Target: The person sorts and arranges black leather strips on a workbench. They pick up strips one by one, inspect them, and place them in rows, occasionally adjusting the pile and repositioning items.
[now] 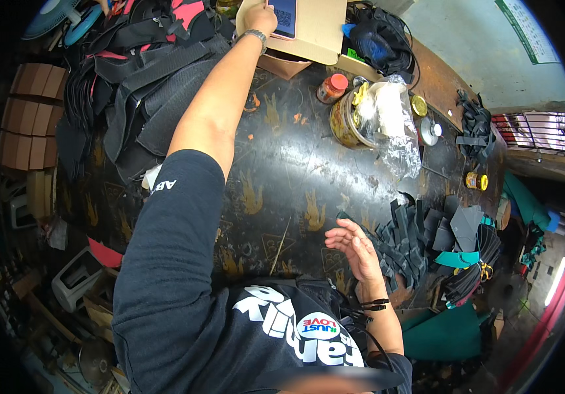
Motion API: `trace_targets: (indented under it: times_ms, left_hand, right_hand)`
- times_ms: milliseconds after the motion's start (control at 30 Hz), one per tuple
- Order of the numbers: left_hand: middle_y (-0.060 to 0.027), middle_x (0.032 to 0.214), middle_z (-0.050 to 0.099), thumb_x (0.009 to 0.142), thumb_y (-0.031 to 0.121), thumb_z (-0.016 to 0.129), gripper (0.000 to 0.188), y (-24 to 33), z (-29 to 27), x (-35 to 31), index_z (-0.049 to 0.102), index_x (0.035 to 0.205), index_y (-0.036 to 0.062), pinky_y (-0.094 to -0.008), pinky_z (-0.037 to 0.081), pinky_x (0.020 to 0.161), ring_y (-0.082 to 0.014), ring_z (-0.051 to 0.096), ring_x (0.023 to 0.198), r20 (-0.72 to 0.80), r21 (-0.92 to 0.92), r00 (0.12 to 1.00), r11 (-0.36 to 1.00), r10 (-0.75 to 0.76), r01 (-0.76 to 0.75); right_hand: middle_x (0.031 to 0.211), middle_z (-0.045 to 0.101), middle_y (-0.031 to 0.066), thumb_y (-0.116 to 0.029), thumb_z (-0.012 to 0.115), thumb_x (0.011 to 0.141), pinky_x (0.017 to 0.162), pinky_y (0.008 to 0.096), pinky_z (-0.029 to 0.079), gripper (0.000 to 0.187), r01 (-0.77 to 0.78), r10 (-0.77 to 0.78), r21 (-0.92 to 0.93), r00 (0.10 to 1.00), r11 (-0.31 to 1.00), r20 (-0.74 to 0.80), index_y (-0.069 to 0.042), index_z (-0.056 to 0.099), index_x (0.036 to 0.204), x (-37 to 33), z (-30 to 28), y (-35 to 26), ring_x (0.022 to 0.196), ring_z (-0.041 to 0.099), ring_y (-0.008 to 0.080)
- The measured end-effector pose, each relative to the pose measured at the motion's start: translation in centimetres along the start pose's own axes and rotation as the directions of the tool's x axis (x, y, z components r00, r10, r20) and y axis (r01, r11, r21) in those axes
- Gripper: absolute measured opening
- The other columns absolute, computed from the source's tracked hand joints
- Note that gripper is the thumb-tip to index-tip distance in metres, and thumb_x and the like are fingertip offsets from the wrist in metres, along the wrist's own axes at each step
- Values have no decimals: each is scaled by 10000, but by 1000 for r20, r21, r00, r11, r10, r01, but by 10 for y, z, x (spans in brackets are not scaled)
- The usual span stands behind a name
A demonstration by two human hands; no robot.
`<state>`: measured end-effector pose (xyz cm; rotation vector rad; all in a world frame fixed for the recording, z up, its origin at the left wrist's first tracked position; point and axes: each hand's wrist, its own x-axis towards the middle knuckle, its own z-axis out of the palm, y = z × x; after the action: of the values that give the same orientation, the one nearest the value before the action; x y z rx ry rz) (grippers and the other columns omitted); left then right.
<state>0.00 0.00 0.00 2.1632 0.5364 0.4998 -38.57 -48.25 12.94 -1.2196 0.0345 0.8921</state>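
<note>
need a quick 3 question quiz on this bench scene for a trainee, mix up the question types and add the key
1. Multiple choice: which hand is at the edge of the phone?
A) right
B) left
C) both

2. True or false: the right hand is clenched in a tight fist.

3. Fill in: the small jar just left of the large tub has a ___ lid.

Key:
1. B, the left hand.
2. False, it is loosely open.
3. Red.
</note>
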Motion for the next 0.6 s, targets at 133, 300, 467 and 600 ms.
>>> trace_targets:
  times_ms: [133,300,467,600]
  left_hand:
    - [-251,1118,659,947,329,549,431,33,-2,-21,581,1254,28,-471,483,926,-436,624,1011,-240,146,970,989,28,7]
    - [-227,1522,285,833,380,711,806,77,-14,-73,343,1491,97,-486,294,1154,-419,304,1403,-91,103,995,994,-28,38]
    - [-288,1430,347,807,241,724,701,96,-32,-135,426,1413,54,-523,293,1128,-466,332,1347,-147,112,972,980,180,-165]
    - [-273,1424,366,820,172,714,583,107,-59,-203,500,1349,53,-506,293,1132,-440,339,1357,-187,-50,883,894,430,-446]
  right_hand:
    - [1218,615,178,-440,501,1013,990,407,465,579,35,-38,59,998,998,52,-16,451,1403,5,1,7,1098,614,261]
    - [1213,613,177,-463,494,1010,984,406,467,592,28,-30,73,999,997,38,-20,454,1401,-7,4,7,1088,615,263]
    - [1217,612,170,-470,499,1007,976,399,470,602,10,-12,33,998,999,61,-22,450,1406,-21,9,6,1084,615,255]
    - [1207,623,133,-427,514,1011,963,367,471,560,-60,63,-33,992,998,106,-28,468,1401,-31,10,6,1076,616,219]
